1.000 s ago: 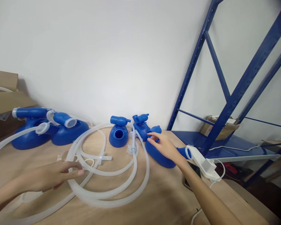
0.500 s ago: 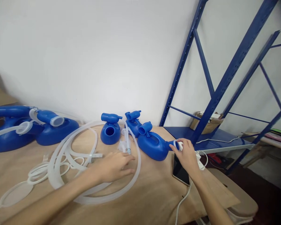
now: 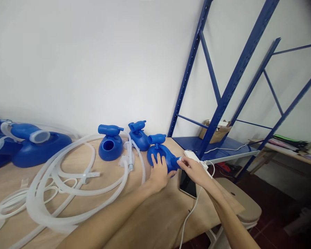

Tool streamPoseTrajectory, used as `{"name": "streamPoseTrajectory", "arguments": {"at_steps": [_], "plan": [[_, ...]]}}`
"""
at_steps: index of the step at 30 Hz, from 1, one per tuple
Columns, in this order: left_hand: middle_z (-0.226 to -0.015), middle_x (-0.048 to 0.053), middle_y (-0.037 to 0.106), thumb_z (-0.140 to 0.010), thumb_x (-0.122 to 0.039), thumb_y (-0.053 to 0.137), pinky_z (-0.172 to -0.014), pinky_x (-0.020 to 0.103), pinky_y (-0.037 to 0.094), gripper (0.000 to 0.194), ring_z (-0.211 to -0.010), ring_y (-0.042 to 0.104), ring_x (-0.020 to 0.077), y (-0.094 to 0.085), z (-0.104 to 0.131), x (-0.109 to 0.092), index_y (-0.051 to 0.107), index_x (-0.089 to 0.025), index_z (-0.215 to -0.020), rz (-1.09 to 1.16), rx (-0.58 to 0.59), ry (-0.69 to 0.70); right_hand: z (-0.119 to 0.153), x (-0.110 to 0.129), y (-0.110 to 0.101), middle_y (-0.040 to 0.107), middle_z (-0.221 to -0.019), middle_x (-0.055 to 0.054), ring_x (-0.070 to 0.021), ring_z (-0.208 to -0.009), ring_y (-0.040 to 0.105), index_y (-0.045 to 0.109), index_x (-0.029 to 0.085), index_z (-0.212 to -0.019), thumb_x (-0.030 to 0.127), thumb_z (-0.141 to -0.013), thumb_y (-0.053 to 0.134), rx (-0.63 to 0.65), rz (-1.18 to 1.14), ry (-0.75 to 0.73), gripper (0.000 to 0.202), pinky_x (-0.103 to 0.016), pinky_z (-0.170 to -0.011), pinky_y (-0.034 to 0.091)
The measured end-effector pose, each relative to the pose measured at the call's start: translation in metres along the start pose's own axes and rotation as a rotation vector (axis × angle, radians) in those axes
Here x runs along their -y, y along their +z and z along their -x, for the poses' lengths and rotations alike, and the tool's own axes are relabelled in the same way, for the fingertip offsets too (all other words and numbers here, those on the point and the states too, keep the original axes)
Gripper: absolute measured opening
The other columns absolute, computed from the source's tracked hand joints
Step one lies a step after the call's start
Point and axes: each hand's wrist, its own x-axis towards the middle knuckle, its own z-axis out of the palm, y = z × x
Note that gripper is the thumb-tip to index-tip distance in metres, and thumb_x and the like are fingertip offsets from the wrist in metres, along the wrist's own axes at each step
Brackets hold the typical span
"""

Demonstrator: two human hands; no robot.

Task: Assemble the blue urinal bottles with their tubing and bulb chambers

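A blue plastic urinal bottle (image 3: 168, 154) lies near the right part of the table, its neck pointing right. My left hand (image 3: 159, 174) grips its body from the front, fingers over the top. At the neck's mouth, my right hand (image 3: 193, 168) pinches a white ring, mostly hidden by the fingers. A small blue spout piece (image 3: 157, 139) sits on top of this bottle. Two more blue bottles stand to its left: one with its open mouth (image 3: 109, 145) facing me, another bottle (image 3: 140, 141) behind. Clear hose (image 3: 129, 152) runs beside them.
A coiled translucent hose (image 3: 38, 197) and thin white tubing (image 3: 12, 204) spread across the left. Other blue bottles (image 3: 41, 148) lie at far left. A phone (image 3: 188, 185), a white power strip (image 3: 191, 155) and a cable are near the right edge, beside a blue shelf frame (image 3: 223, 103) and a stool (image 3: 241, 199).
My left hand has moved right from beside the hose onto the bottle. My right hand stays at the bottle's mouth. The view has turned slightly right.
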Motion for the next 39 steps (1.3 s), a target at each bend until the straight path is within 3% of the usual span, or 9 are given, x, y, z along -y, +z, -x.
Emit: {"name": "streamPoseTrajectory", "arguments": {"at_steps": [9, 13, 18, 22, 25, 28, 32, 36, 39], "plan": [[-0.168, 0.03, 0.024, -0.096, -0.051, 0.061, -0.127, 0.054, 0.023, 0.076, -0.159, 0.015, 0.0401, -0.007, -0.028, 0.022, 0.037, -0.005, -0.152, 0.09, 0.069, 0.071, 0.015, 0.021, -0.023, 0.046, -0.065, 0.002, -0.0141, -0.063, 0.043, 0.05, 0.021, -0.066, 0.067, -0.088, 0.053, 0.04, -0.447, -0.048, 0.05, -0.028, -0.062, 0.038], [-0.168, 0.033, 0.02, -0.095, -0.042, 0.063, -0.117, 0.062, 0.036, 0.079, -0.15, 0.036, 0.0483, -0.025, -0.045, 0.028, 0.029, -0.008, -0.159, 0.129, 0.079, 0.015, 0.037, 0.055, 0.007, 0.062, -0.072, 0.001, -0.0157, -0.07, 0.056, 0.062, 0.019, -0.073, 0.055, -0.09, 0.067, 0.158, -0.273, -0.188, 0.04, -0.027, -0.069, 0.042], [-0.133, 0.018, 0.069, -0.099, -0.04, 0.055, -0.11, 0.05, 0.045, 0.044, -0.127, 0.062, 0.0374, -0.085, -0.035, 0.064, 0.062, -0.016, -0.135, 0.211, 0.129, 0.051, 0.034, 0.075, 0.06, 0.069, -0.071, 0.001, -0.0155, -0.07, 0.064, 0.063, 0.019, -0.066, 0.034, -0.087, 0.08, 0.19, -0.13, -0.289, 0.031, -0.025, -0.065, 0.04], [-0.116, 0.011, 0.075, -0.104, -0.052, 0.041, -0.09, 0.036, 0.057, 0.049, -0.107, 0.071, 0.0271, -0.148, 0.023, 0.094, 0.071, -0.016, -0.117, 0.351, 0.269, 0.075, 0.014, 0.096, 0.082, 0.072, -0.075, 0.0, -0.0156, -0.07, 0.065, 0.07, 0.019, -0.073, 0.031, -0.087, 0.081, 0.107, -0.205, -0.461, 0.021, -0.026, -0.067, 0.046], [-0.122, 0.01, 0.074, -0.099, -0.059, 0.055, -0.085, 0.035, 0.06, 0.058, -0.105, 0.072, 0.0251, -0.184, 0.087, 0.106, 0.058, -0.021, -0.142, 0.536, 0.38, 0.046, 0.001, 0.126, 0.096, 0.075, -0.088, -0.003, -0.0172, -0.087, 0.069, 0.077, 0.02, -0.088, 0.035, -0.096, 0.072, 0.106, -0.366, -0.808, 0.017, -0.028, -0.079, 0.053], [-0.14, 0.01, 0.066, -0.093, -0.051, 0.07, -0.106, 0.039, 0.053, 0.059, -0.124, 0.064, 0.026, -0.205, 0.149, 0.114, 0.056, -0.026, -0.145, 0.734, 0.211, -0.009, -0.001, 0.166, 0.116, 0.075, -0.089, -0.003, -0.0162, -0.093, 0.069, 0.078, 0.021, -0.092, 0.037, -0.101, 0.063, 0.078, -0.529, -1.106, 0.024, -0.029, -0.088, 0.056], [-0.127, 0.009, 0.074, -0.084, -0.051, 0.078, -0.092, 0.039, 0.062, 0.056, -0.109, 0.073, 0.0287, -0.22, 0.216, 0.137, 0.066, -0.027, -0.133, 0.674, 0.042, -0.21, 0.018, 0.204, 0.135, 0.077, -0.097, -0.005, -0.0185, -0.104, 0.068, 0.075, 0.019, -0.102, 0.034, -0.103, 0.061, -0.079, -0.428, -1.264, 0.021, -0.033, -0.097, 0.055], [-0.124, 0.001, 0.076, -0.082, -0.058, 0.074, -0.08, 0.031, 0.064, 0.039, -0.11, 0.073, 0.0312, -0.237, 0.274, 0.193, 0.077, -0.034, -0.112, 0.155, -0.299, -0.348, 0.034, 0.189, 0.125, 0.078, -0.114, -0.007, -0.0234, -0.106, 0.07, 0.064, 0.022, -0.135, 0.055, -0.098, 0.063, 0.03, -0.167, -1.127, 0.049, -0.037, -0.092, 0.056], [-0.126, -0.019, 0.073, -0.091, -0.06, 0.061, -0.093, 0.039, 0.06, 0.031, -0.112, 0.072, 0.0233, -0.248, 0.308, 0.245, 0.073, -0.044, -0.115, -0.025, -0.288, -0.392, 0.026, 0.145, 0.109, 0.079, -0.101, -0.007, -0.0275, -0.096, 0.074, 0.07, 0.025, -0.125, 0.048, -0.101, 0.06, 0.227, 0.146, -0.727, 0.034, -0.038, -0.078, 0.057]]}}
